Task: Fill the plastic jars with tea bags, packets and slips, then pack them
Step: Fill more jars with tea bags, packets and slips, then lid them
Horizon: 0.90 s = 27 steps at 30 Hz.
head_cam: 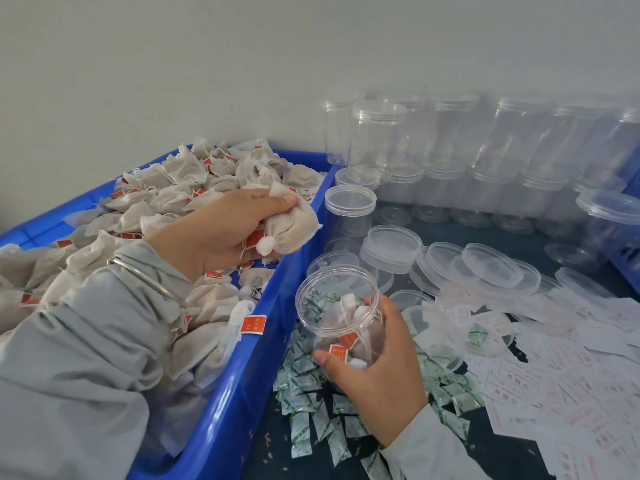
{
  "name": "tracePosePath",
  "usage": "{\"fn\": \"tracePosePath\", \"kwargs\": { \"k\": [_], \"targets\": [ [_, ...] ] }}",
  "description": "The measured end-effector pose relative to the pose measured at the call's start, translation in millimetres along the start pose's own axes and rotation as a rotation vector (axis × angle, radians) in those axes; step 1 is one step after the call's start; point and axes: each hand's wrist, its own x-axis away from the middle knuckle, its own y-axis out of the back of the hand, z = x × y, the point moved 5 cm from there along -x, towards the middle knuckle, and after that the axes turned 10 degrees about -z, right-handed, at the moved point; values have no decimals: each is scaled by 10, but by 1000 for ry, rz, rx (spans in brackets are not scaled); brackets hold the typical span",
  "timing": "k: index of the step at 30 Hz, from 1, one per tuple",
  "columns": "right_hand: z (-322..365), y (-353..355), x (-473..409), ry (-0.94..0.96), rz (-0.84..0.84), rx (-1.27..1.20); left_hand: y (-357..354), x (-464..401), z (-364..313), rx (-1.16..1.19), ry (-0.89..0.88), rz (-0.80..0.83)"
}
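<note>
My right hand [377,368] grips a clear plastic jar [337,299], tilted with its open mouth toward the upper left. Inside lie a few tea bags with red tags and a green packet. My left hand [228,226] holds a bunch of white tea bags [291,223] above the blue crate [242,386], just left of the jar. The crate is heaped with tea bags [166,188]. Green-and-white packets [311,410] are scattered on the dark table under the jar. White slips with red print [540,375] spread to the right.
Rows of empty clear jars [450,150] stand stacked along the wall at the back. Loose clear lids [485,265] pile up in the middle of the table. Another blue crate edge [627,258] shows at the far right.
</note>
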Motion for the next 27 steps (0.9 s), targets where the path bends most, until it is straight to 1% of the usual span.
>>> {"fn": "tracePosePath", "kwargs": {
  "k": [4,10,12,18,20,23,26,27],
  "targets": [
    [11,-1,0,6,-7,-6,-124,99,10,-24,56,116],
    [-7,-12,-13,19,-21,19,-299,222,101,-217,75,382],
    [-7,-16,-15,25,-24,25,-365,257,124,-261,69,422],
    [100,5,-1,73,-42,-19,-481,334,109,-273,16,522],
    [134,15,9,80,-43,-41,-478,328,101,-254,6,514],
    [148,21,12,74,-35,-35,-452,278,75,-263,-39,403],
    [156,36,15,82,-49,-81,-385,224,19,-412,-195,249],
    [170,47,19,94,-63,-108,-376,226,1,-451,-238,242]
  ]
}}
